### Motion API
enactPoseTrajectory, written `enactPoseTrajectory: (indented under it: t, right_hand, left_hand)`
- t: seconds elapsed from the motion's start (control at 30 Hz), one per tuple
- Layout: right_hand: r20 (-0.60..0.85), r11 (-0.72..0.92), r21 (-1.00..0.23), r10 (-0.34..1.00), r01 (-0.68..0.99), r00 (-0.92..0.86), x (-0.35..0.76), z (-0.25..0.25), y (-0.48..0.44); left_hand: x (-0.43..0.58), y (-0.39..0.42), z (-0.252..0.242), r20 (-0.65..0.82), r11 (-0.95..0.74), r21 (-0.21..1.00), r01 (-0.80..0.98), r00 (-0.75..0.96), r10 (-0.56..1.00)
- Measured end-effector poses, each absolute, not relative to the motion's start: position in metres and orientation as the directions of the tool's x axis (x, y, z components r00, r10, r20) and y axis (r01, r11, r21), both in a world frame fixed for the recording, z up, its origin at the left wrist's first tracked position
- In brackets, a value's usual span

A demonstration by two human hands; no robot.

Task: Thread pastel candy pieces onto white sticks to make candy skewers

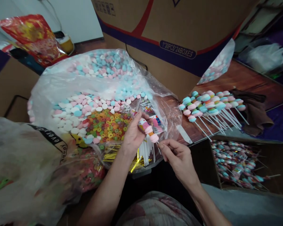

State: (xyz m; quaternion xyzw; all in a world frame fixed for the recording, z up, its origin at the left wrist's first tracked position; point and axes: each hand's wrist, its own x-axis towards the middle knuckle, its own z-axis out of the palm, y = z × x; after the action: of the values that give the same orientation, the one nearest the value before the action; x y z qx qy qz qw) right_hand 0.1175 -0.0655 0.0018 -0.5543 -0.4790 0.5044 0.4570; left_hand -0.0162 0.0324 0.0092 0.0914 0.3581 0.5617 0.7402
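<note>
A marshmallow skewer point(152, 136), pink with an orange ring between the puffs, is between my two hands. My left hand point(134, 133) is closed around its upper end, where a printed clear wrapper point(143, 125) covers part of the candy. With thumb and fingers pinched, my right hand point(176, 155) grips the lower part of the white stick point(158, 148). Just under my left hand lie loose white sticks point(146, 152) and gold twist ties point(114, 152). Printed wrappers point(155, 121) are stacked beyond the skewer.
A plastic-lined spread holds pastel marshmallows point(72, 113) and ring gummies point(108, 125). Several unwrapped skewers point(209, 105) lie on the table at right, by a brown cloth point(257, 113). Below them, a carton point(273, 157) contains wrapped skewers. A large cardboard box point(151, 56) stands behind; a plastic bag point(25, 175) sits left.
</note>
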Motion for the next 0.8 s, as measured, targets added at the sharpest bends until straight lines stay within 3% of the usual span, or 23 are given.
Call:
enactPoseTrajectory:
  t: [0.1, 0.23, 0.4, 0.47, 0.53, 0.6, 0.7, 0.8]
  right_hand:
    - [0.049, 0.042, -0.945, 0.999, 0.326, 0.015, 0.122, 0.0, -0.066]
    - [0.319, 0.3, -0.72, 0.944, 0.625, -0.086, 0.131, -0.003, -0.064]
    - [0.502, 0.461, -0.402, 0.833, 0.791, -0.23, 0.131, -0.011, -0.06]
    - [0.52, 0.487, -0.348, 0.811, 0.801, -0.267, 0.128, -0.016, -0.059]
    - [0.493, 0.48, -0.39, 0.83, 0.786, -0.262, 0.126, -0.019, -0.059]
    - [0.419, 0.43, -0.525, 0.882, 0.735, -0.217, 0.125, -0.018, -0.06]
    - [0.231, 0.26, -0.79, 0.965, 0.555, -0.123, 0.127, -0.012, -0.063]
    - [0.048, 0.066, -0.923, 0.997, 0.38, -0.059, 0.125, -0.007, -0.065]
  left_hand:
    - [-0.014, 0.029, 0.009, -0.489, 0.384, 0.514, -0.767, 0.106, 0.866]
    - [-0.012, 0.026, 0.009, -0.555, 0.407, 0.497, -0.767, 0.079, 0.828]
    - [-0.003, 0.02, 0.007, -0.473, 0.365, 0.565, -0.74, 0.072, 0.878]
    - [0.0, 0.018, 0.006, -0.444, 0.344, 0.593, -0.728, 0.061, 0.894]
    - [0.002, 0.017, 0.006, -0.44, 0.337, 0.597, -0.728, 0.053, 0.896]
    - [0.0, 0.017, 0.006, -0.45, 0.351, 0.575, -0.739, 0.073, 0.89]
    - [-0.003, 0.018, 0.006, -0.463, 0.373, 0.534, -0.759, 0.106, 0.88]
    - [-0.002, 0.017, 0.005, -0.435, 0.381, 0.56, -0.736, 0.13, 0.891]
